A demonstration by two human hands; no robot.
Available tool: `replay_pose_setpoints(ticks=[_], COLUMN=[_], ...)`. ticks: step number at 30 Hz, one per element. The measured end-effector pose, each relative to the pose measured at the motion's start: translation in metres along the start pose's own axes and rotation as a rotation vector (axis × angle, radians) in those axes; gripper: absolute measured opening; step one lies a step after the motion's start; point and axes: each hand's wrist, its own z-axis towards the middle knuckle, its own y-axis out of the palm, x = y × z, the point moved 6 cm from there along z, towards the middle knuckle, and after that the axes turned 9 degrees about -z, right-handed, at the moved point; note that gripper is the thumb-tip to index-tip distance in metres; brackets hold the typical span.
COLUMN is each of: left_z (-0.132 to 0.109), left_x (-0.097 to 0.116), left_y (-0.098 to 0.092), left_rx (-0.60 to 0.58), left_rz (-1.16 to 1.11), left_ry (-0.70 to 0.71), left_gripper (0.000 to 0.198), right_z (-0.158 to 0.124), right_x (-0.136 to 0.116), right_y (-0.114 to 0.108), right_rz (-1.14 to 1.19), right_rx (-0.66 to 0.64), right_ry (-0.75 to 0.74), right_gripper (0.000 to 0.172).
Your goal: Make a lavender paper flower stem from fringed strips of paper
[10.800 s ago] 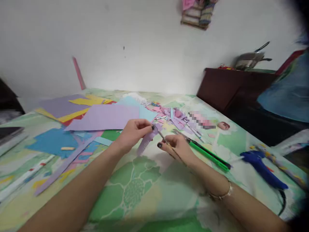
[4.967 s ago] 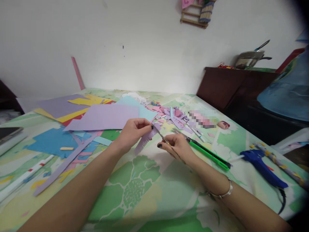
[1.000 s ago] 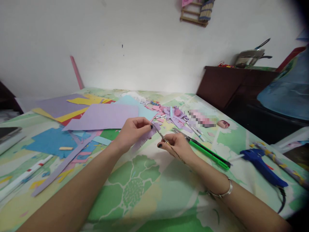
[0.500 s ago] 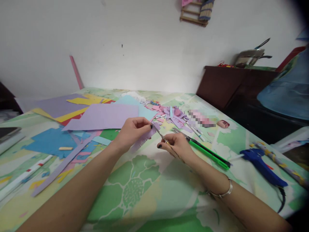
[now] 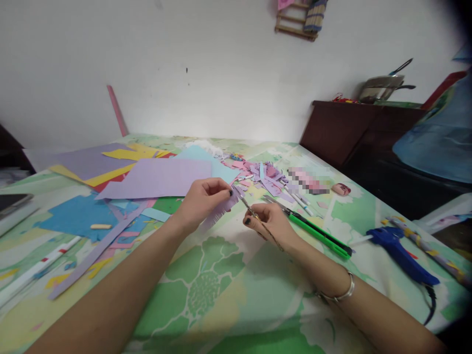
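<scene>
My left hand (image 5: 202,200) pinches a small strip of purple paper (image 5: 217,212), its lower edge cut into a fringe. A pair of scissors (image 5: 246,202) is in my right hand (image 5: 271,223), with the fingers closed round its handles. The blades point up and left and reach the paper beside my left thumb. Part of the handles is hidden by my right fingers. A larger purple sheet (image 5: 162,178) lies just beyond my left hand. To the right of my right hand rests a green utility knife (image 5: 319,235).
A heap of paper scraps (image 5: 267,177) lies behind my hands. On the right are a blue glue gun (image 5: 400,250) and a wrapped stick (image 5: 427,246). Blue paper (image 5: 75,216), a long purple strip (image 5: 98,253) and a white stick (image 5: 40,268) lie on the left of the patterned tablecloth (image 5: 206,290).
My right thumb has shifted slightly to the right and the scissor blades have moved a little at the paper. My left hand stays nearly still with the purple strip.
</scene>
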Motion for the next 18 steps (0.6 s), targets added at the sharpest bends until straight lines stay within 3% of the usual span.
replay_pose_setpoints(ticks=[18], left_z=[0.0005], left_x=[-0.002], left_y=[0.001], left_rx=[-0.023], left_rz=[-0.014], left_ry=[-0.013], left_gripper=[0.007], right_z=[0.0007], right_x=[0.0011], right_y=[0.0002], right_rz=[-0.071], right_rx=[0.016], right_ry=[0.008], right_gripper=[0.04])
